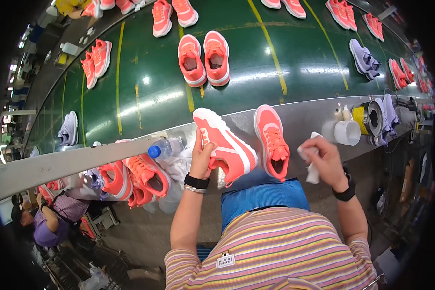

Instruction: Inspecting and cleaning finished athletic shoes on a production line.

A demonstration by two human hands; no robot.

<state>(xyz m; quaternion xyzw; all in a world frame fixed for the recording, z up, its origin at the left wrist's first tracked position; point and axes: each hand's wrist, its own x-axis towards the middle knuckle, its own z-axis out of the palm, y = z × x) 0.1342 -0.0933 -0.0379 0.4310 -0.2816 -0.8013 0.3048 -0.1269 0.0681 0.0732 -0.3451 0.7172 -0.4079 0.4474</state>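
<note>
My left hand grips a coral sneaker by its upper, the shoe tilted on its side with the white sole edge turned to the right. Its matching coral sneaker rests on the grey metal ledge just to the right, toe pointing away from me. Farther right, my right hand pinches a crumpled white cloth, held apart from both shoes; the hand is slightly blurred.
Beyond the ledge runs a green conveyor belt carrying pairs of coral and lilac sneakers. A blue-capped bottle and piled coral sneakers lie left. A white cup and an open can stand right. Another person is at lower left.
</note>
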